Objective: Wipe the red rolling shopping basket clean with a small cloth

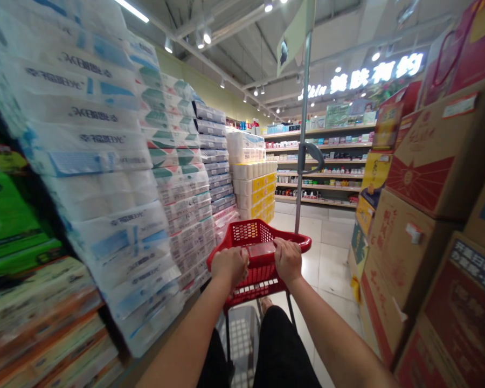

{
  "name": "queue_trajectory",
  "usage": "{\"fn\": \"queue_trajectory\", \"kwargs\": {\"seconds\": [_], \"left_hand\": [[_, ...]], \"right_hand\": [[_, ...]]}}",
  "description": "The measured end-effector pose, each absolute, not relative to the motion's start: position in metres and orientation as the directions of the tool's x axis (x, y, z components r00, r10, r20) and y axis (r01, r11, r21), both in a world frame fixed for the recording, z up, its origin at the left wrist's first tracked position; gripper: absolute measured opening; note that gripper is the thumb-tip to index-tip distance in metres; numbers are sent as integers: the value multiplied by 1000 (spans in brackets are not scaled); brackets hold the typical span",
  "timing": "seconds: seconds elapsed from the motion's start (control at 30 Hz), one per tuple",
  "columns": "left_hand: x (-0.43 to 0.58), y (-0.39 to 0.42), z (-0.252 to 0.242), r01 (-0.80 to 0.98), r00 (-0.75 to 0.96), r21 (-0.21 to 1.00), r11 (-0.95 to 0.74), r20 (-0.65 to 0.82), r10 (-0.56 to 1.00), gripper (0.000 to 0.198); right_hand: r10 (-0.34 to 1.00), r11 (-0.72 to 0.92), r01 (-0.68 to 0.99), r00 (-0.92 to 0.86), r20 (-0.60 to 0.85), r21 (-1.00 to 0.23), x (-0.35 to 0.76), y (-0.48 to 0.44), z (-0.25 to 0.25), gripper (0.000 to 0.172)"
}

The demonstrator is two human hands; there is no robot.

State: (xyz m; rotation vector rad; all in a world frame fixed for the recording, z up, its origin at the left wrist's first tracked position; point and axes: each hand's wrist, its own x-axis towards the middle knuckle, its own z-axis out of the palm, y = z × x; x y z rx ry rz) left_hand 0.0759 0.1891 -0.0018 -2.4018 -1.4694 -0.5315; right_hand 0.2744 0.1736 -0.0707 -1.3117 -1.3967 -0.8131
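Observation:
Straight ahead of me is a red plastic shopping cart (262, 275) with a perforated basket. My left hand (230, 264) is closed around the left part of its handle (262, 249), and my right hand (288, 260) grips the handle's right part. A short stretch of the handle shows between the two fists. A grey pole (300, 188) with a dark curved clip rises from the cart's right side, topped by a pale sign (293, 40). Below the basket is a grey lower tray (240, 334), partly hidden by my legs.
Tall stacks of wrapped toilet-paper packs (105, 129) line the left side close by. Printed cardboard boxes (420, 167) are piled on the right. A pale tiled floor (327, 258) runs between them towards stocked shelves (323, 172) at the back.

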Motion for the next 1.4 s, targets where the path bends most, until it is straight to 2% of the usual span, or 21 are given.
{"fn": "queue_trajectory", "kwargs": {"seconds": [0.07, 0.2, 0.27, 0.37, 0.5, 0.57, 0.83, 0.93, 1.07, 1.17, 1.4], "left_hand": [[74, 189, -2, 893, 419, -50, -447, 456, 785, 42], [69, 179, -22, 876, 412, -76, -477, 632, 656, 39], [69, 174, -30, 866, 413, -83, -492, 673, 614, 34], [74, 174, -26, 877, 399, -65, -475, 650, 647, 35], [83, 183, -5, 908, 370, -11, -419, 492, 788, 40], [84, 185, -1, 910, 372, -6, -415, 455, 809, 41], [76, 170, -45, 836, 430, -85, -542, 716, 550, 39], [79, 169, -41, 846, 427, -75, -528, 689, 585, 40], [89, 176, -15, 898, 382, -30, -439, 546, 746, 46], [95, 180, -4, 913, 368, -17, -408, 464, 806, 47], [92, 169, -25, 867, 409, -54, -496, 647, 644, 45]], "right_hand": [[287, 183, 970, 102, 953, -159, 273, 174, -72, 29], [292, 180, 970, 105, 950, -163, 273, 175, -73, 28], [298, 177, 970, 108, 948, -166, 274, 175, -73, 28], [307, 177, 969, 111, 945, -172, 275, 174, -72, 28], [319, 174, 969, 114, 941, -177, 275, 173, -72, 28], [315, 174, 969, 113, 942, -175, 275, 173, -72, 29], [301, 169, 968, 127, 945, -184, 273, 176, -73, 28], [316, 169, 968, 126, 940, -186, 272, 177, -73, 27], [324, 161, 970, 122, 938, -181, 271, 178, -74, 27], [329, 161, 969, 125, 936, -186, 271, 177, -74, 27], [320, 170, 967, 127, 939, -189, 271, 175, -74, 28]]}}
